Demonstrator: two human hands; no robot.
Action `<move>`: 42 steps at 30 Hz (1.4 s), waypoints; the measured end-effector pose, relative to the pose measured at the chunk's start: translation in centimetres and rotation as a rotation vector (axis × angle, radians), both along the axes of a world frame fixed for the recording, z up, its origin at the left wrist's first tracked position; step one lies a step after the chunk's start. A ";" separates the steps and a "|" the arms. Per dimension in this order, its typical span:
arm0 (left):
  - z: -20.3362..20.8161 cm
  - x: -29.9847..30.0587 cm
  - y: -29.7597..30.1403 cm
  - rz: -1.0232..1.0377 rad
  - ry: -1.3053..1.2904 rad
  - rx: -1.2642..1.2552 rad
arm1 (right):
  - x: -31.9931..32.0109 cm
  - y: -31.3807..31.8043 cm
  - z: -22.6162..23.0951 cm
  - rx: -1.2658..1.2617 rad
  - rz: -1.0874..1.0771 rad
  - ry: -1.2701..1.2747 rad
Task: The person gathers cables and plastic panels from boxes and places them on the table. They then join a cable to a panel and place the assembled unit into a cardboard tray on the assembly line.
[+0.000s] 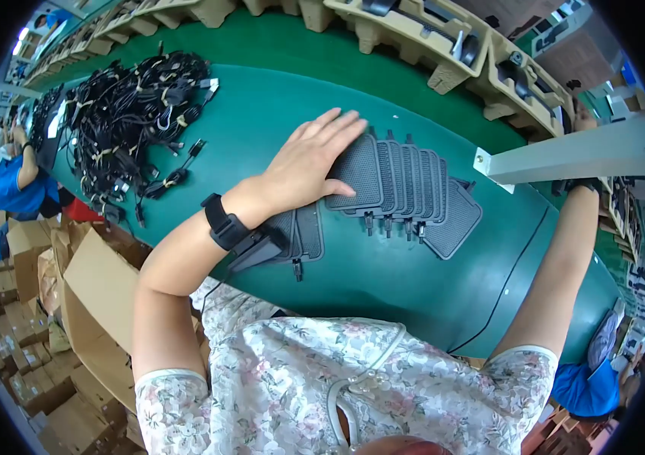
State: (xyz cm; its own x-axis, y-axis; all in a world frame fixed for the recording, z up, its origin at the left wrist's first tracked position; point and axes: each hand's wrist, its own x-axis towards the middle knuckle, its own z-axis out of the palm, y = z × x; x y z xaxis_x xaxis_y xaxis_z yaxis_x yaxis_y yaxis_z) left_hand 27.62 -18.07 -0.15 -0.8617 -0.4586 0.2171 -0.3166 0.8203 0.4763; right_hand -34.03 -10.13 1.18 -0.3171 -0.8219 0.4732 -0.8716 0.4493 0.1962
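The left hand (311, 163) lies flat, fingers spread wide, on the nearest of a fanned row of black textured flat modules (406, 189) on the green conveyor belt (277, 106); it presses rather than grips, closed on nothing. The right hand (582, 121) reaches out to the pulp trays (512, 83) behind a grey bracket (572, 155); I cannot tell whether it holds anything. The modules overlap like tiles, so a sideways push could likely slide the stack and skew the row; their short stubs could catch on each other. With both arms stretched well apart, the wrist strap (224, 221) and its thin cable could snag a module near the forearm; the tangled black cables (129, 114) lie well apart.
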 end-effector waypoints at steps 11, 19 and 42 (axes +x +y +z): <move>2.8 0.1 -1.6 -0.063 -0.241 -0.245 | 1.2 0.1 -1.0 -0.084 -0.239 0.156; 9.7 -0.7 -4.8 0.279 0.294 0.178 | 10.3 2.9 5.4 -0.234 0.195 -0.170; 6.6 7.0 -9.2 0.494 0.286 -0.150 | -3.5 8.1 -1.8 -0.249 0.066 -0.728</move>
State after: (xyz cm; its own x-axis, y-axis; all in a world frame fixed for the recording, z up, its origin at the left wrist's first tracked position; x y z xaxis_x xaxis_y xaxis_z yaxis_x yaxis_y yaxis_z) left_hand 34.58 -27.22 6.50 -0.4516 -0.7369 0.5031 -0.5538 0.6736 0.4895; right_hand -37.49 -1.99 -0.66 -0.5734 -0.7465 0.3375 -0.7687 0.3477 -0.5368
